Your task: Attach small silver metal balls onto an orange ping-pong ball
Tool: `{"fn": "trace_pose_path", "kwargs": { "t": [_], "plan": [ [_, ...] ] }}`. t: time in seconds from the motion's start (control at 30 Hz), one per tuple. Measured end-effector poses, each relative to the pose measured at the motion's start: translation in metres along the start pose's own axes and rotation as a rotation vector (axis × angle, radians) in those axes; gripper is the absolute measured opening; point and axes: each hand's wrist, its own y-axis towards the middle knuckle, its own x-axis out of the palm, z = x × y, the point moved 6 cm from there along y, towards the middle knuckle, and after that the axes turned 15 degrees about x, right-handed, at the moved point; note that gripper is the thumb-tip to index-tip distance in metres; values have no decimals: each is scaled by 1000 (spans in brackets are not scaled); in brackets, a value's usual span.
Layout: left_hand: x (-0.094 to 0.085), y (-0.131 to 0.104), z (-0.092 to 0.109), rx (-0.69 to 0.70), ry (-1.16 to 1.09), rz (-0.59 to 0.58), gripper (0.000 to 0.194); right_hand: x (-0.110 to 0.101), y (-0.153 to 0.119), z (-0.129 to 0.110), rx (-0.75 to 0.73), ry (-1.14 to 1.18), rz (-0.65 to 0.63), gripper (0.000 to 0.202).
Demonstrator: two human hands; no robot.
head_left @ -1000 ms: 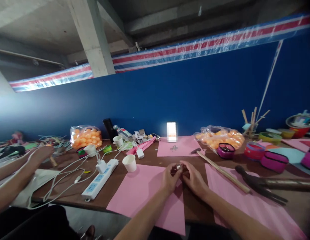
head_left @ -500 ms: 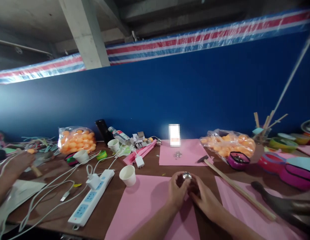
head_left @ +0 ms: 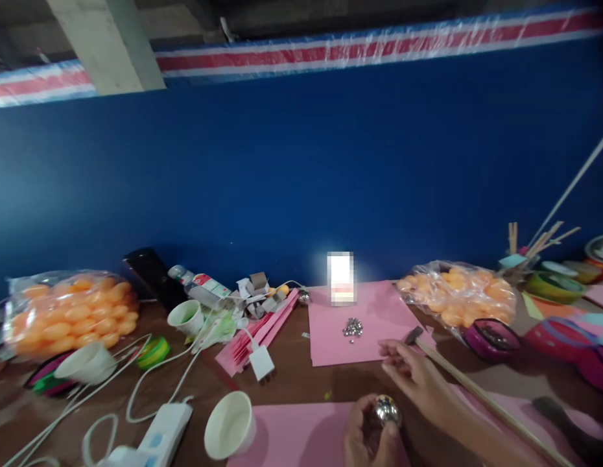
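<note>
My left hand (head_left: pixel 364 438) is closed around a shiny silver ball (head_left: pixel 388 411) near the bottom of the view, over the right edge of a pink sheet (head_left: pixel 292 431). To its upper right, my right hand (head_left: pixel 418 379) has its fingers apart and holds nothing; its fingertips are close to the hammer head (head_left: pixel 413 335). Beyond, a small pile of silver pieces (head_left: pixel 353 327) lies on another pink sheet (head_left: pixel 331 350).
A white paper cup (head_left: pixel 230 426) and a power strip (head_left: pixel 166 431) with cables stand at left. Bags of orange balls (head_left: pixel 72 318) lie at both sides. A wooden-handled hammer (head_left: pixel 491 405) slants across the right. Behind rises a blue partition (head_left: pixel 301 168).
My right hand has come off the silver ball, moved forward and opened. My left hand still holds the ball. The camera view has shifted, and the other person's arm at left is out of view.
</note>
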Motion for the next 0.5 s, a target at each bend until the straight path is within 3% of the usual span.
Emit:
{"fn": "trace_pose_path", "kwargs": {
  "t": [0.17,0.3,0.5],
  "plan": [
    [-3,-3,-18,-64,-17,108,45,24,34,-19,-96,-162,25,23],
    [-5,-7,-24,-66,23,193,47,39,48,-18,-165,-233,15,22],
    [0,-8,-7,145,104,90,43,46,55,-15,-228,-327,35,19]
  ]
}}
